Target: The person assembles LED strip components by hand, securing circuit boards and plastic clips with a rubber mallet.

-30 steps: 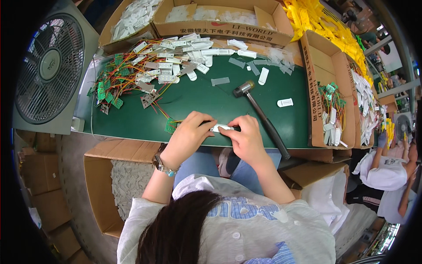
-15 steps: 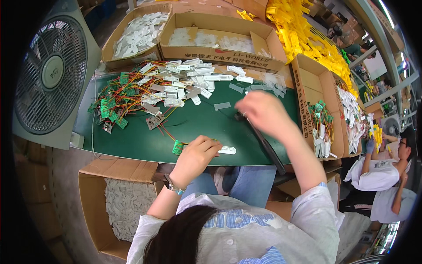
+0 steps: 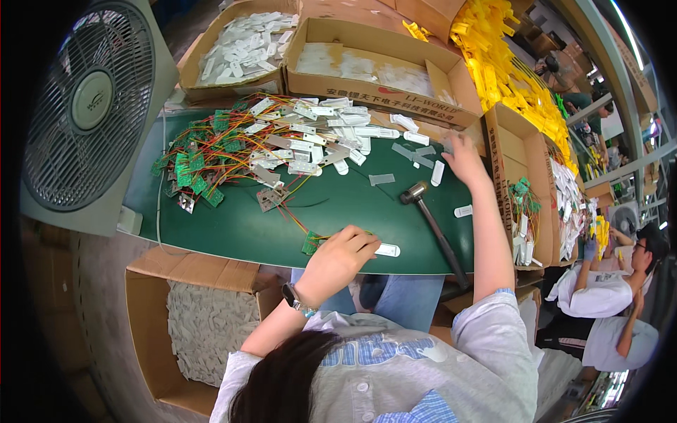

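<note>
A grey shirt (image 3: 423,374) is worn with blue jeans (image 3: 407,299) and dark watch (image 3: 288,294).

Beyond the hammer (image 3: 438,235): a long carton (image 3: 367,94), printed with dark Latin capitals over Chinese characters, plus a red mark. Right of the hammer: a second carton (image 3: 501,180), similarly printed along its wall. Far left: a fan (image 3: 93,100), its hub emblem too small for me to read. Below: my shirt (image 3: 423,384), bearing blue checked letters.
</note>
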The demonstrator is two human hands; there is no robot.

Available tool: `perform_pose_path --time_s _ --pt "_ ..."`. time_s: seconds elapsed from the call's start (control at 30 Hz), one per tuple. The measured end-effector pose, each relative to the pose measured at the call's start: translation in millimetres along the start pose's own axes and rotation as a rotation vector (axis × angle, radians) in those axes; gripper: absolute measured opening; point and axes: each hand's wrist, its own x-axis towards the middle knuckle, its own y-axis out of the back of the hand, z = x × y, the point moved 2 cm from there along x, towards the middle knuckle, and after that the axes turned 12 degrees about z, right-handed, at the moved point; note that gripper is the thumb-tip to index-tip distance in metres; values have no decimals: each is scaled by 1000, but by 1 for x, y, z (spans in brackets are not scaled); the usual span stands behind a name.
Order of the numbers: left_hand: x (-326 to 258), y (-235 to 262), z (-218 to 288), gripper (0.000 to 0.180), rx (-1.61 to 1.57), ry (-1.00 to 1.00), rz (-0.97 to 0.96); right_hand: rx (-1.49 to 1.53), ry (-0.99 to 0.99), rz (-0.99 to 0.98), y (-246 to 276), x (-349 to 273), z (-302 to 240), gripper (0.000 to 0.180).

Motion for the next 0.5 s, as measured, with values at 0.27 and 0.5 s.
perform_pose_path --time_s 0.27,0.5 --pt "-3 0 1 28 22 27 -1 10 -41 0 41 -66 -42 52" --pt "-1 -2 2 29 44 13 29 144 -68 164 42 -63 -27 26"
